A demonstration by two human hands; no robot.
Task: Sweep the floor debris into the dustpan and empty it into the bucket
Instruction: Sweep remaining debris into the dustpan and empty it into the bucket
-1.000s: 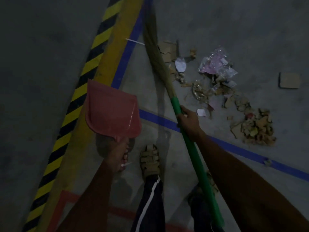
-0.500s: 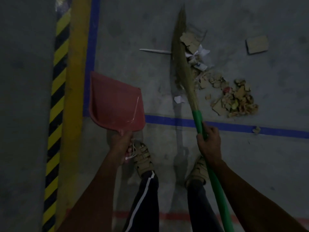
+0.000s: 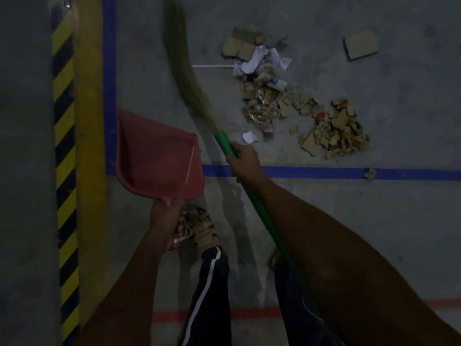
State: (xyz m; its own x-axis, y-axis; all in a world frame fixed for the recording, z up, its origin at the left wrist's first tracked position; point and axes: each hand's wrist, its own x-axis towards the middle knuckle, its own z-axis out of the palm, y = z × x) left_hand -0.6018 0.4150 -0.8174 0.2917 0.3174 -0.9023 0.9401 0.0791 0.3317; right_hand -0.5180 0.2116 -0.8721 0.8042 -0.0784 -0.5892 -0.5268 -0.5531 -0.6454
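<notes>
My left hand (image 3: 166, 222) grips the handle of a red dustpan (image 3: 154, 158), held above the floor with its mouth pointing away from me. My right hand (image 3: 245, 162) grips the green handle of a grass broom (image 3: 183, 68), whose bristles stretch up and left of the debris. A pile of torn cardboard, paper and plastic scraps (image 3: 282, 96) lies on the grey floor right of the broom. No bucket is in view.
A lone cardboard piece (image 3: 361, 44) lies at the upper right and a white stick (image 3: 212, 66) by the pile. Blue tape lines (image 3: 324, 173), a yellow band (image 3: 89, 121) and black-yellow hazard stripes (image 3: 63, 146) mark the floor. My sandalled feet (image 3: 202, 228) stand below.
The broom head has swung left, away from the debris it was touching. The view has shifted so the pile now lies right of the bristles. The dustpan stays raised in my left hand.
</notes>
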